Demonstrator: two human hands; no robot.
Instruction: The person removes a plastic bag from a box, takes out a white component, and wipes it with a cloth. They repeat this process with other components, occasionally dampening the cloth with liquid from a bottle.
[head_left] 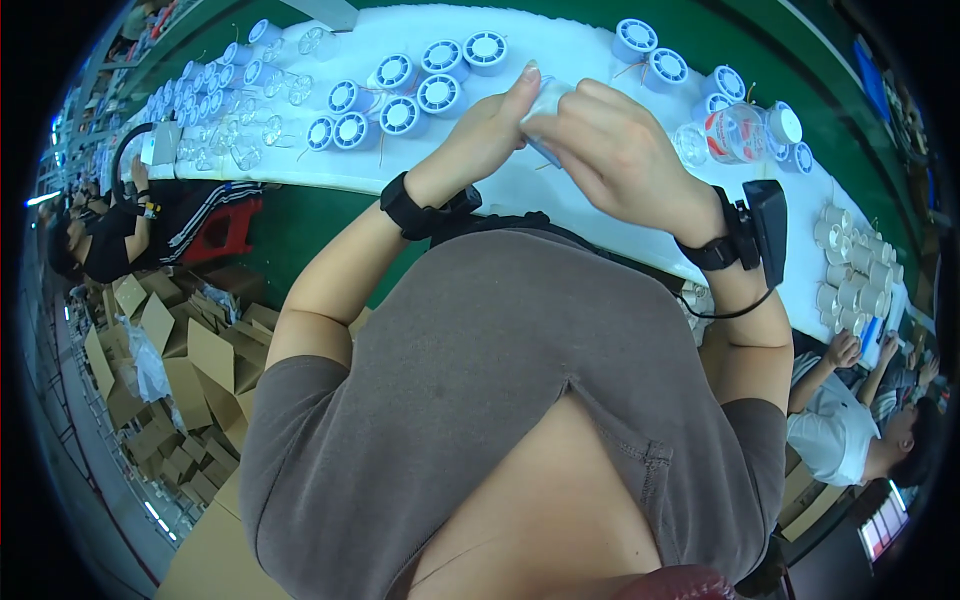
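Observation:
My left hand [483, 132] and my right hand [622, 150] meet above the near side of the white table, with fingers closed around a pale white piece [549, 103]. Fingers cover most of it, so its full shape is hidden. Just left of my hands stands a group of white round housings with slotted tops, one of them a slotted housing [439, 94] with thin wires near it. Beyond my right hand are more of these, including a wired housing [667, 69]. A clear plastic jar [735, 133] with red marks lies near my right wrist.
Clear domed pieces [246, 150] and more housings line the table's left end. Several cream cups [858, 280] crowd the right end. Open cardboard boxes [190, 350] are piled at lower left. One person [110, 240] sits at left, another [845, 430] at right.

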